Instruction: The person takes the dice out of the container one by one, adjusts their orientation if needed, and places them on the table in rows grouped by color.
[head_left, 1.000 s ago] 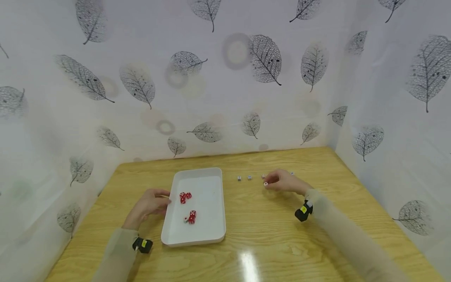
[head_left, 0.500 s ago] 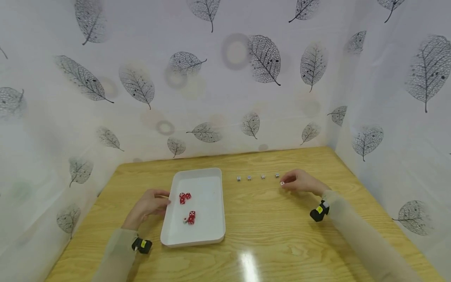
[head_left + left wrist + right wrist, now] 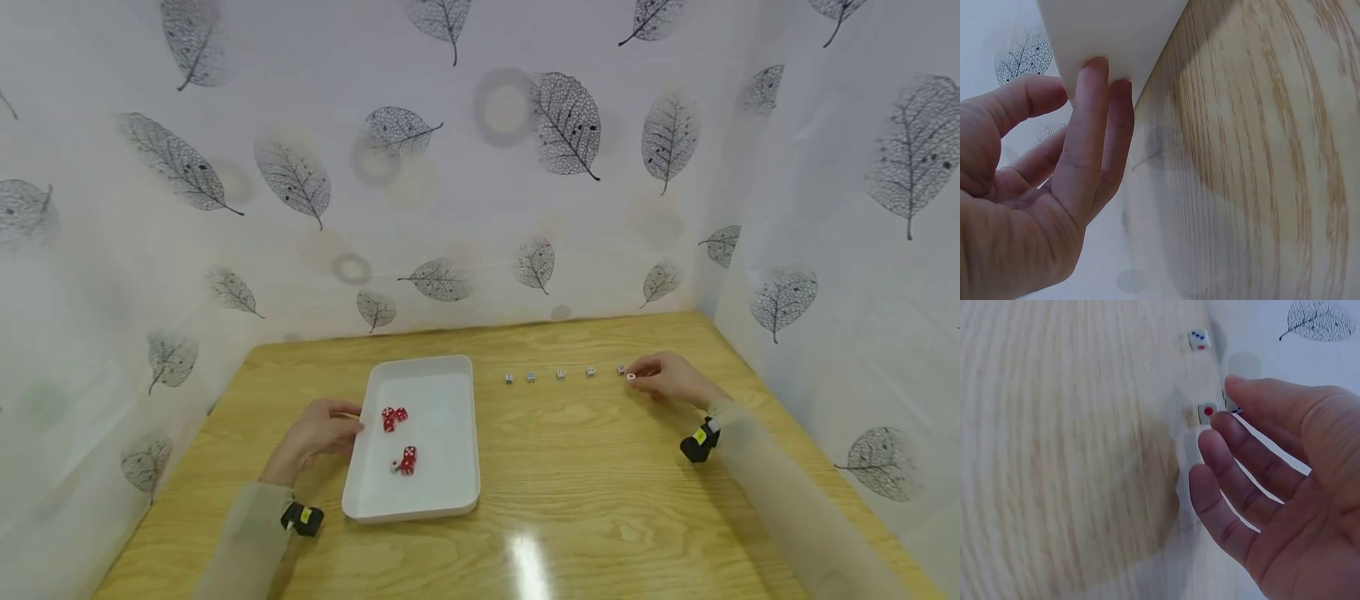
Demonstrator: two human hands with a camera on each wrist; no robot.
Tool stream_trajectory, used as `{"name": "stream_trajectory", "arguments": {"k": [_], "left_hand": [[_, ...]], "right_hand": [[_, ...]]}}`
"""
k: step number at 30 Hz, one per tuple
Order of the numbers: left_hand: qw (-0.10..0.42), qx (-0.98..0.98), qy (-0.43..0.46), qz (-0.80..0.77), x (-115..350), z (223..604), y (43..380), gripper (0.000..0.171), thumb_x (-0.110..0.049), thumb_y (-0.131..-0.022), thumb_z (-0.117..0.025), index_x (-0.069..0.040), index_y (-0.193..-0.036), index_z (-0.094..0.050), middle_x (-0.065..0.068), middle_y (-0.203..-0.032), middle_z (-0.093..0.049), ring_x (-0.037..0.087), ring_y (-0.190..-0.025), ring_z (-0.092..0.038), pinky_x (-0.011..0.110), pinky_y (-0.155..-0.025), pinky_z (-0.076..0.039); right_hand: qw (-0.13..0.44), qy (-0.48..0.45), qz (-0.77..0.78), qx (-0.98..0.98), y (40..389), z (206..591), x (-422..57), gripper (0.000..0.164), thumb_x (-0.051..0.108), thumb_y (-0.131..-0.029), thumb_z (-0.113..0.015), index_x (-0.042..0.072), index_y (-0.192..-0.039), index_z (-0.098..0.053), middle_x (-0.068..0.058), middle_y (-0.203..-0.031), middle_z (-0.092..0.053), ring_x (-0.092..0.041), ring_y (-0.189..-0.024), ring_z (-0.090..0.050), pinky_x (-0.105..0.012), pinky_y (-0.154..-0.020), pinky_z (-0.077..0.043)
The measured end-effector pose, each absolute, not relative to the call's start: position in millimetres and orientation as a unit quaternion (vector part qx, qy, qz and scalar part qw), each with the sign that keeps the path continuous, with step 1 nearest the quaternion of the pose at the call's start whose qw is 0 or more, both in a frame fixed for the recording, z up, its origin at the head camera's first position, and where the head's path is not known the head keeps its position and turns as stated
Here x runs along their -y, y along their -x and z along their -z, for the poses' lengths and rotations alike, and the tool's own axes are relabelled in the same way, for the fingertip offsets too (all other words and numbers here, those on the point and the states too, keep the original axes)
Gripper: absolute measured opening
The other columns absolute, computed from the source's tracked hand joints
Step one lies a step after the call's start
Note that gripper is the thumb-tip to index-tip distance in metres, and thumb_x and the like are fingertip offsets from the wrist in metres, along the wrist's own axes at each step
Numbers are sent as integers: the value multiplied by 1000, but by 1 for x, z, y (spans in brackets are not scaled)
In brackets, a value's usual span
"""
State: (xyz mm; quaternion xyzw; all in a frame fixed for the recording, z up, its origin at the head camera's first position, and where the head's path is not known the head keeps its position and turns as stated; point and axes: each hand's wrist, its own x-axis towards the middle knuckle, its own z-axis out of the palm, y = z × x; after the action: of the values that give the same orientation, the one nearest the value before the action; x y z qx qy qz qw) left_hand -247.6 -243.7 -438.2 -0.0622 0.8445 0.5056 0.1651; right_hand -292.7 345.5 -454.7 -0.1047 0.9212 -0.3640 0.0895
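My right hand [image 3: 671, 379] pinches a small white die [image 3: 631, 377] by its fingertips, close in front of the last die [image 3: 621, 369] in a row. In the right wrist view the pinched die [image 3: 1209, 411] shows one red dot, and another die sits partly hidden behind the fingertips. The row of white dice with dark dots [image 3: 560, 375] runs across the back of the table. My left hand [image 3: 322, 437] rests at the left side of a white tray [image 3: 442, 483]. In the left wrist view its fairly straight fingertips [image 3: 1094, 69] touch the tray's outer wall.
Inside the tray lie two clusters of dice: red dice [image 3: 389, 418] farther back, and red dice [image 3: 408, 460] with one white die [image 3: 394, 465] nearer. The wooden table [image 3: 570, 500] ends at a leaf-patterned curtain [image 3: 465, 208] behind and at both sides.
My right hand has moved right along the row with the white die pinched, from near the third die to the last one. The left hand and tray stay put.
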Motion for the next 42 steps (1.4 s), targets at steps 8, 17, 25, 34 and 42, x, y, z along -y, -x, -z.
{"name": "stream_trajectory", "arguments": {"k": [8, 17, 25, 34, 42], "left_hand": [[168, -851, 61, -493, 244, 438, 250, 45, -6, -92, -64, 8, -133, -52, 24, -115, -64, 21, -89, -68, 38, -75, -62], [172, -852, 63, -490, 242, 439, 252, 45, -7, -91, -64, 7, -132, -53, 24, -117, -63, 20, -89, -68, 36, -75, -61], [169, -854, 66, -487, 241, 437, 251, 45, -7, -91, -64, 8, -132, -52, 24, -115, -63, 18, -86, -68, 36, -73, -61], [169, -850, 64, -494, 241, 437, 251, 43, -5, -92, -62, 8, -131, -53, 22, -113, -63, 20, -87, -67, 36, -75, -61], [171, -853, 71, -489, 240, 436, 252, 44, -5, -92, -63, 7, -133, -52, 23, -116, -63, 20, -89, -68, 37, -76, -61]], "right_hand": [[35, 93, 299, -949, 303, 458, -365, 32, 24, -93, -67, 0, -115, -69, -17, -105, -70, -20, -86, -63, -30, -73, -51], [27, 83, 273, -958, 313, 465, -374, 30, 23, -94, -64, 0, -113, -69, -18, -106, -69, -35, -99, -63, -52, -89, -50], [24, 86, 276, -957, 319, 469, -377, 28, 20, -94, -65, -1, -112, -69, -17, -103, -70, -34, -99, -63, -54, -91, -48], [31, 96, 268, -958, 319, 468, -376, 25, 18, -93, -66, 1, -111, -70, -14, -101, -69, -31, -95, -63, -51, -86, -50], [27, 105, 267, -958, 318, 467, -376, 23, 15, -93, -65, 0, -110, -70, -15, -101, -70, -31, -95, -63, -51, -86, -51]]}}
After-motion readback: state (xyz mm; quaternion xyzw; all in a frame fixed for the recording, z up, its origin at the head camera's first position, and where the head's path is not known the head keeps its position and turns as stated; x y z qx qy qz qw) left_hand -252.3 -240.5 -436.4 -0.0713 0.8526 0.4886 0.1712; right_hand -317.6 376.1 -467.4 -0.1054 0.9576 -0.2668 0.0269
